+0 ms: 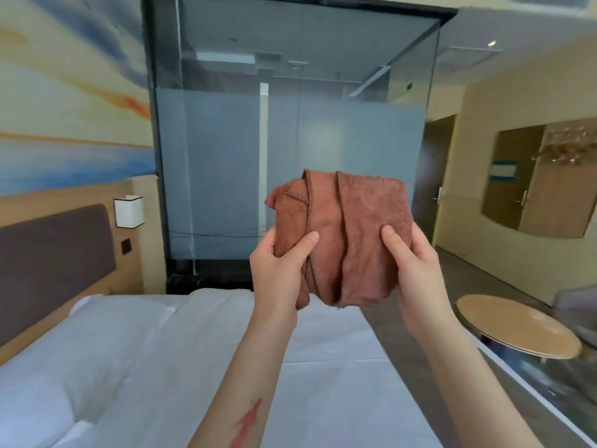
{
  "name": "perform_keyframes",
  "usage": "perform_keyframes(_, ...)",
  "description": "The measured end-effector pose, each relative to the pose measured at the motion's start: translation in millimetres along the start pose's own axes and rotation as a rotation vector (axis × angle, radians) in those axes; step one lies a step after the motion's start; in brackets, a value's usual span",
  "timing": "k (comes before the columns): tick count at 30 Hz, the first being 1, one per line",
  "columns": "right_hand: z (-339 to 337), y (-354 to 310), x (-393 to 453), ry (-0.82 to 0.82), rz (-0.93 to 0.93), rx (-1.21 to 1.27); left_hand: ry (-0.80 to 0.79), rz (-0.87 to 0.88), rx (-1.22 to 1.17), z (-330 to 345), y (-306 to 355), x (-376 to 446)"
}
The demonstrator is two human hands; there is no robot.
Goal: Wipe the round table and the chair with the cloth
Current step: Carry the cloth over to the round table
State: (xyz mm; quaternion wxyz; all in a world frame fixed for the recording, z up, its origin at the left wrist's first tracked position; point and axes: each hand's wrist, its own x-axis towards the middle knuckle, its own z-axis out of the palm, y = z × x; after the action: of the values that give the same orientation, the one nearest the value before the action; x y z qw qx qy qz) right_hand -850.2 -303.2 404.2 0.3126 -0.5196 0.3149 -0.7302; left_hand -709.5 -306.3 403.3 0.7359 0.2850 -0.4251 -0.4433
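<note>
A rust-brown cloth (349,234), loosely folded, is held up in front of me above the bed. My left hand (279,273) grips its lower left part with the thumb on the front. My right hand (416,266) grips its right side the same way. The round table (513,328) with a tan top stands low at the right, apart from both hands. A grey chair (578,305) shows only as a blurred edge behind the table at the far right.
A white bed (161,367) with a padded headboard (48,266) fills the lower left. A frosted glass bathroom wall (290,156) stands straight ahead. A wall lamp (128,211) hangs by the headboard. Dark floor runs between bed and table.
</note>
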Motion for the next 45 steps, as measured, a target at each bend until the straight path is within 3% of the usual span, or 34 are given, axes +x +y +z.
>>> perform_keyframes(14,-269.4,-34.2,23.1,0.326,-0.028,-0.247,-0.350,-0.189,-0.118,231.7,-147.3,-56.0)
perform_keyframes(22,-405.7,-34.2,62.9,0.419,-0.042,-0.237,-0.495,-0.230,-0.168,359.5,-234.2,-67.5)
perform_keyframes(31,-595.6,-24.5,163.8,0.420,-0.046,-0.316,-0.509,-0.272,-0.160,546.4,-350.8,-58.7)
perform_keyframes(45,-848.0,-41.9,264.3,0.436,-0.073,-0.280,-0.540,-0.179,-0.160,786.0,-465.1,-101.7)
